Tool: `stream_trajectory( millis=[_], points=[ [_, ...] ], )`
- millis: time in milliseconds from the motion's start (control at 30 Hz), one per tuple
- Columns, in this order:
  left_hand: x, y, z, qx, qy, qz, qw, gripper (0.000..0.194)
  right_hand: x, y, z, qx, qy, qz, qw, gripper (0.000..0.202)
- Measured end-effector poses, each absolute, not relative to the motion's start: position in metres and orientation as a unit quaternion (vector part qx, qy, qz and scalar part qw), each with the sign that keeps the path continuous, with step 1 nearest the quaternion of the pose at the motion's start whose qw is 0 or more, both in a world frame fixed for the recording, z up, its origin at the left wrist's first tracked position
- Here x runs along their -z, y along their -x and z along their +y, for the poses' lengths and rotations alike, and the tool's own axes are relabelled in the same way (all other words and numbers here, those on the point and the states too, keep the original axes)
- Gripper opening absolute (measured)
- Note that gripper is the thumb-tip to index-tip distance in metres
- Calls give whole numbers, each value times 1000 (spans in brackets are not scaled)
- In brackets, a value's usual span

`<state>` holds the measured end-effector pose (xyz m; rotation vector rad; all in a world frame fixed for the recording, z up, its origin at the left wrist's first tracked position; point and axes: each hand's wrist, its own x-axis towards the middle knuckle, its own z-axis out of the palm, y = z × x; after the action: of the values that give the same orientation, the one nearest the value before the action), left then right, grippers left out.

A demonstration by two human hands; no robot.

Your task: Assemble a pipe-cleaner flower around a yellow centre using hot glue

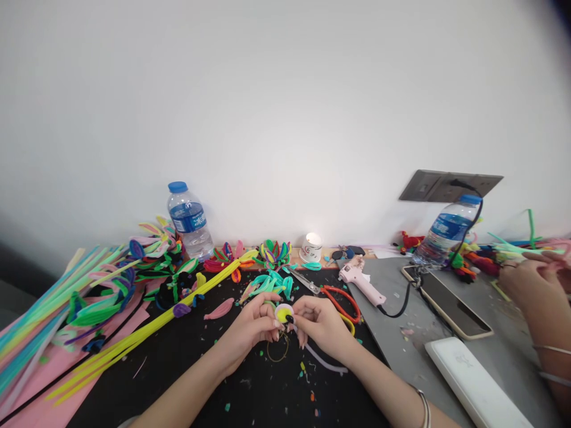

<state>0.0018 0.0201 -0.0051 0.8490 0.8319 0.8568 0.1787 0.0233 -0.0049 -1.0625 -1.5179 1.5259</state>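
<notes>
Between my two hands is a small round pipe-cleaner piece (282, 312), yellow inside a pale lilac rim with a black bit at its lower right. My left hand (250, 326) pinches its left edge with thumb and fingers. The fingers of my right hand (322, 324) close on its right side, by the black bit. A lilac pipe cleaner (323, 360) trails from under my right hand across the black mat (250, 392). Just below the piece shows a thin gold-coloured wire loop (278, 351); whether it is joined to it I cannot tell.
Red-handled scissors (341, 303) and a pink glue gun (363, 285) lie right of my hands. Yellow pipe cleaners (147, 327) stretch along the left. Water bottles (191, 223) stand by the wall. A phone (450, 303) and white case (475, 383) lie right, near another person's hand (530, 285).
</notes>
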Motion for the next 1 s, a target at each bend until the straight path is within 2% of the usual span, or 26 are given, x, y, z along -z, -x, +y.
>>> stream_trajectory(
  millis=[433,1000],
  points=[
    [-2,-4,18,-386,-365,357,768,36,-3,-173,19,-621,408,-573,348,29],
    [10,0,20,-365,-375,315,792,43,-6,-173,14,-627,394,-576,346,19]
  ],
)
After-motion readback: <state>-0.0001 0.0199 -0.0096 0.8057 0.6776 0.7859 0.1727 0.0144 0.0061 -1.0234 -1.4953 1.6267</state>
